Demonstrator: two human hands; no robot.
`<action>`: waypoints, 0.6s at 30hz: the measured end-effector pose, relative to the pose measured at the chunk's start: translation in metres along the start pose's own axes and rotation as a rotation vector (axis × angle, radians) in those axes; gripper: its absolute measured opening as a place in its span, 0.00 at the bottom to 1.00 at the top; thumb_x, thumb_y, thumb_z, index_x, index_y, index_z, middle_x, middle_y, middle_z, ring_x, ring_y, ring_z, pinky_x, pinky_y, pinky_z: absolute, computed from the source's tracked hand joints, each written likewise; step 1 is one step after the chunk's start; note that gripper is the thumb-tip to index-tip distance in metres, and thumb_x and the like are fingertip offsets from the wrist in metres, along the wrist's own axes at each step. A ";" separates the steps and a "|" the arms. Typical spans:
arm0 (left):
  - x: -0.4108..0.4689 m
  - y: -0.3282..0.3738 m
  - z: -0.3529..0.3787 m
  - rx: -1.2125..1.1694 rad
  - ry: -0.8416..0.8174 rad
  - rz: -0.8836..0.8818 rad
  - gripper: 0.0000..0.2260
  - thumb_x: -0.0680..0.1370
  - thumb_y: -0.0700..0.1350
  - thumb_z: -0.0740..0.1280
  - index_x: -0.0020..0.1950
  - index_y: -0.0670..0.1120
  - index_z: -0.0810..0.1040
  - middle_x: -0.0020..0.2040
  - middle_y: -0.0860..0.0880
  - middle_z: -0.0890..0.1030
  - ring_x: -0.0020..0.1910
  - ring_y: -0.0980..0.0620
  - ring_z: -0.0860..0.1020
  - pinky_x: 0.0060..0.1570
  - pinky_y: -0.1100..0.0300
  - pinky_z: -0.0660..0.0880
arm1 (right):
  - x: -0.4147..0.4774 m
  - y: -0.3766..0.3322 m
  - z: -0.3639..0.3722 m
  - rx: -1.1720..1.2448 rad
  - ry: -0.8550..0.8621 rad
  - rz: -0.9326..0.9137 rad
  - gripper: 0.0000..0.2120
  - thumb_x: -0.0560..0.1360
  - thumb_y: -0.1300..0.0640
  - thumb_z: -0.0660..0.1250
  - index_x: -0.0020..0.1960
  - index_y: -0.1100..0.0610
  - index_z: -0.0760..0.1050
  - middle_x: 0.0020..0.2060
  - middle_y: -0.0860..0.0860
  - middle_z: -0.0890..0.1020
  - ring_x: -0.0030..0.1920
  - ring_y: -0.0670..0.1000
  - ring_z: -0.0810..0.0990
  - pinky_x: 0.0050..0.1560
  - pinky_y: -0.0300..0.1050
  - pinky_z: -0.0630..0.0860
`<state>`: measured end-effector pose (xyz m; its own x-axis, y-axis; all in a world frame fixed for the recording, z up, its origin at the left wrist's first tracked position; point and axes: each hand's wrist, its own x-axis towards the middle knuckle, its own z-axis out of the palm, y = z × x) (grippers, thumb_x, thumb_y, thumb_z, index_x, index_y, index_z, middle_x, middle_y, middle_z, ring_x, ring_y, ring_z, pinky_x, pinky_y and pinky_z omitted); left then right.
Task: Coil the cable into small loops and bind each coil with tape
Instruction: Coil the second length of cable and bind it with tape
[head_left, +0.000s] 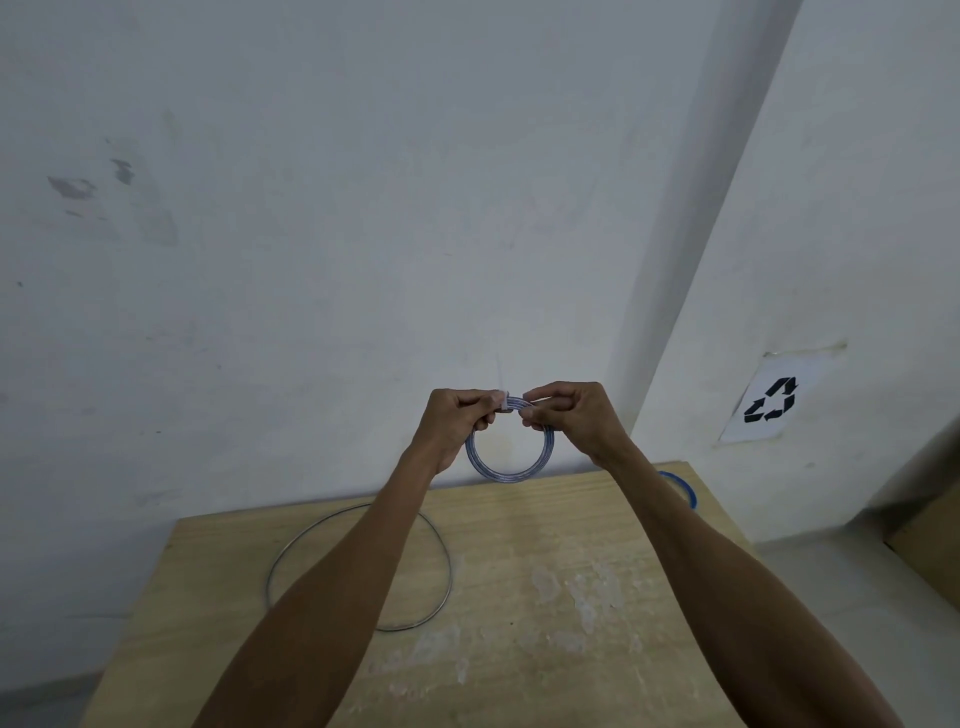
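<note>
A small round coil of bluish-white cable (509, 475) hangs in the air above the far edge of the wooden table (545, 571). My left hand (454, 423) and my right hand (576, 415) both pinch the coil at its top, fingertips close together. A short piece of pale tape (505, 402) sits on the coil between the fingers. A roll of blue tape (680, 486) lies on the table at the far right, partly hidden by my right forearm. One large loose loop of thin dark cable (441, 551) lies flat on the table's left side, crossed by my left forearm.
A white wall stands directly behind the table. A paper with a black recycling sign (771, 400) is stuck on the wall at right. A brown box edge (930, 540) shows at the far right. The table's surface has pale worn patches.
</note>
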<state>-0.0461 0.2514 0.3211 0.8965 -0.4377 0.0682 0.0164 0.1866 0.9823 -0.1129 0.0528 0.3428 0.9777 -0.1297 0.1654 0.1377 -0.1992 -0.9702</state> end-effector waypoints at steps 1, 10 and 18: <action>0.000 0.000 -0.001 0.004 0.002 0.006 0.05 0.80 0.38 0.71 0.52 0.40 0.87 0.44 0.42 0.86 0.37 0.52 0.75 0.39 0.63 0.73 | -0.001 -0.002 -0.002 0.007 -0.022 0.014 0.15 0.71 0.65 0.78 0.57 0.66 0.82 0.42 0.63 0.87 0.41 0.56 0.87 0.47 0.47 0.84; -0.009 0.002 0.016 0.141 -0.083 0.118 0.09 0.78 0.43 0.74 0.51 0.37 0.87 0.39 0.40 0.84 0.38 0.47 0.73 0.38 0.58 0.71 | 0.023 -0.035 0.001 -0.120 0.037 0.195 0.14 0.74 0.46 0.75 0.51 0.56 0.87 0.48 0.50 0.86 0.50 0.48 0.79 0.52 0.45 0.76; -0.012 0.006 0.020 0.173 -0.074 0.069 0.12 0.78 0.47 0.75 0.48 0.37 0.88 0.32 0.49 0.82 0.32 0.53 0.73 0.37 0.61 0.71 | 0.026 -0.038 0.006 -0.045 0.101 0.220 0.11 0.72 0.57 0.78 0.51 0.63 0.86 0.42 0.47 0.86 0.41 0.37 0.80 0.45 0.33 0.72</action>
<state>-0.0651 0.2404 0.3293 0.8578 -0.4936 0.1430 -0.1264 0.0671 0.9897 -0.0918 0.0625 0.3829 0.9623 -0.2705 -0.0298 -0.0861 -0.1987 -0.9763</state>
